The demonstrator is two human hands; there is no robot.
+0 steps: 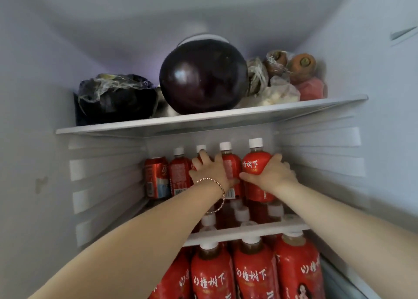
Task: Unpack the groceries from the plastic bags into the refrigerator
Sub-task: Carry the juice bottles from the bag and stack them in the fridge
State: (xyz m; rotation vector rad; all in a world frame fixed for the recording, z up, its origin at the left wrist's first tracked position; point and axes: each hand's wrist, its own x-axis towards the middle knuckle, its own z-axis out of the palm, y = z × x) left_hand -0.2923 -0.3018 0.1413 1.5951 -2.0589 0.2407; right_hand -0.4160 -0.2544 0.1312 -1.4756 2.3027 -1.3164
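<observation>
The end bottle [256, 162] stands upright at the right end of the back row on the middle shelf [248, 232] of the refrigerator [384, 117]. I have the right hand [271, 174] wrapped round its red body, thumb across the front and fingers curled behind. The left hand [211, 169] grips the third bottle [200, 148], fingers curled over its shoulder and thumb spread against the fourth bottle [228, 160].

Step in hand, as I judge it: seating and squaring the row. The next move calls for pressing the end bottle back and left until it touches its neighbour, then letting go without tipping it.

Clearances: the ribbed right wall [321, 158] stands just beside the end bottle, leaving a narrow gap. The upper shelf [203, 119] sits near the caps, so I withdraw low and level. A can [156, 176] closes the row's left end. More bottles [255, 271] crowd the space below my forearms.
</observation>
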